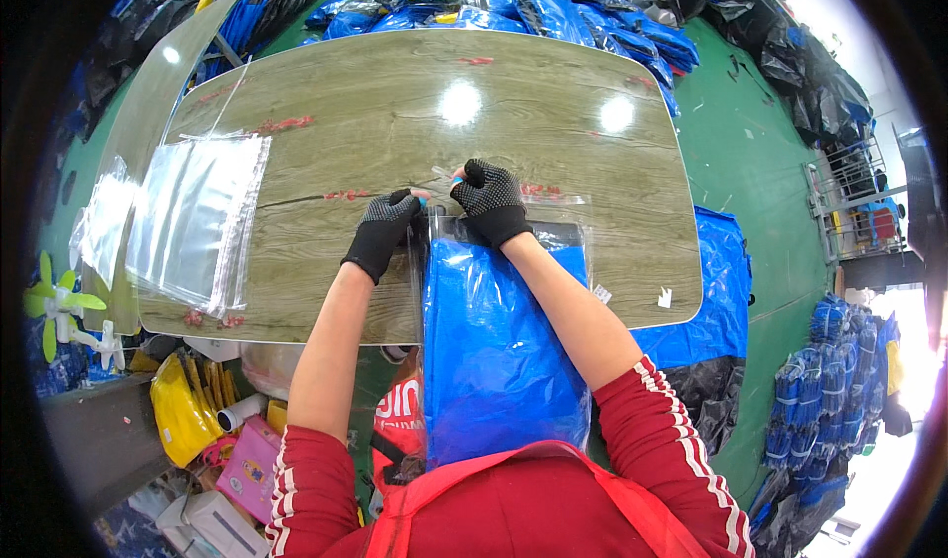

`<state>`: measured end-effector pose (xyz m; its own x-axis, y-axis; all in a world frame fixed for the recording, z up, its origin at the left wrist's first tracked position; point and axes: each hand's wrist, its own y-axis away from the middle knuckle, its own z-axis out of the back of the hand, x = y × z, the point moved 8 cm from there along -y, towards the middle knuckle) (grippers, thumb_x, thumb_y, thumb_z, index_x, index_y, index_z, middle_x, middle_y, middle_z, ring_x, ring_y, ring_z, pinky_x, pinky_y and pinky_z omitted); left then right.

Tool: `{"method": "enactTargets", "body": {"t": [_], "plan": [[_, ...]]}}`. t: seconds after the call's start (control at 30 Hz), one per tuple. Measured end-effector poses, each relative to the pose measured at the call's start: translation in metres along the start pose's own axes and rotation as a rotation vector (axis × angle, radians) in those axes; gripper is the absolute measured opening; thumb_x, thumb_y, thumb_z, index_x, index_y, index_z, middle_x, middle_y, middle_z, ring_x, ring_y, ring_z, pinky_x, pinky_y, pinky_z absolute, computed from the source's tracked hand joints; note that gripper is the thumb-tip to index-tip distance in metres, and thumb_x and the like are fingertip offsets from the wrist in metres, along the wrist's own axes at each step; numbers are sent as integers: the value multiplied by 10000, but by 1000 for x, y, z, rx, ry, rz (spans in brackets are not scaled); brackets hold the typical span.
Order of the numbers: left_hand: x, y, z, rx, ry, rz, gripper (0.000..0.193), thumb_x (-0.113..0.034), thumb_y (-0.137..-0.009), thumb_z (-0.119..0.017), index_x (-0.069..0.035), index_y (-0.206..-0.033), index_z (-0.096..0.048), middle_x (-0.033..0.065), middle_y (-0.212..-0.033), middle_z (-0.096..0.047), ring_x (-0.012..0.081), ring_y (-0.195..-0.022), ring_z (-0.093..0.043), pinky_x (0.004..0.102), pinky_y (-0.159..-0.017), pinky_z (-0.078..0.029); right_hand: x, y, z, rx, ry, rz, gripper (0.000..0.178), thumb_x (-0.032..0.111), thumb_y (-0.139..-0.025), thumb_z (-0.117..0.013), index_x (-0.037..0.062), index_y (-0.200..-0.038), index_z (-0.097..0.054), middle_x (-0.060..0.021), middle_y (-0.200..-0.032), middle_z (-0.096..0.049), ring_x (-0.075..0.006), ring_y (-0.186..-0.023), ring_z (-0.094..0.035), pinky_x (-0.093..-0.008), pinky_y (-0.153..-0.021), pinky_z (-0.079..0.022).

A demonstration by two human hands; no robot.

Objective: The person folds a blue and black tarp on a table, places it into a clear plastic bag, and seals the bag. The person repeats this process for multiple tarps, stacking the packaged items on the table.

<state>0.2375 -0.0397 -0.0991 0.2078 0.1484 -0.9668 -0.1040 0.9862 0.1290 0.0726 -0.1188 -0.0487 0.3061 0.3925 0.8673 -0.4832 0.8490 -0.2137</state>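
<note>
A folded blue item in a clear plastic bag [504, 346] lies over the table's near edge and hangs toward me. My left hand [383, 230], in a black dotted glove with bare fingertips, is closed beside the bag's top left corner; what it pinches, if anything, is too small to name. Curled above the bag's upper edge is my right hand [489, 202], gloved the same way. A small clear plastic strip [441, 173] sticks out from its fingertips. My right forearm passes over the bag's right side.
The wood-patterned table [346, 94] bears red tape marks. Empty clear bags [197, 222] are stacked at its left. Blue packed bundles [494, 5] are heaped beyond the far edge. A green-bladed fan [61, 303] stands at the left, and tied blue bundles [825, 380] lie at the right.
</note>
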Motion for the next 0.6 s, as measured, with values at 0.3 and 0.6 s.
{"method": "enactTargets", "body": {"t": [0.3,0.6], "plan": [[-121,54,-64,-184,-682,-322,228,-176,-876,-585,-65,-1076,-585,168,-951,-633,360,-853,-616,410,-809,-487,-51,-5,6,-63,-86,-141,186,178,-744,-660,18,-839,-662,-142,-778,-678,-235,-731,-659,-338,-684,-506],[-119,68,-126,68,-1022,-595,389,-173,-838,-531,-46,-1203,-579,157,-1296,-549,355,-1184,-496,456,-1063,-333,-1,151,411,-1454,-271,-133,303,254,-902,-549,64,-1135,-589,-117,-1035,-651,-258,-896,-641,-389,-750,-528]]}}
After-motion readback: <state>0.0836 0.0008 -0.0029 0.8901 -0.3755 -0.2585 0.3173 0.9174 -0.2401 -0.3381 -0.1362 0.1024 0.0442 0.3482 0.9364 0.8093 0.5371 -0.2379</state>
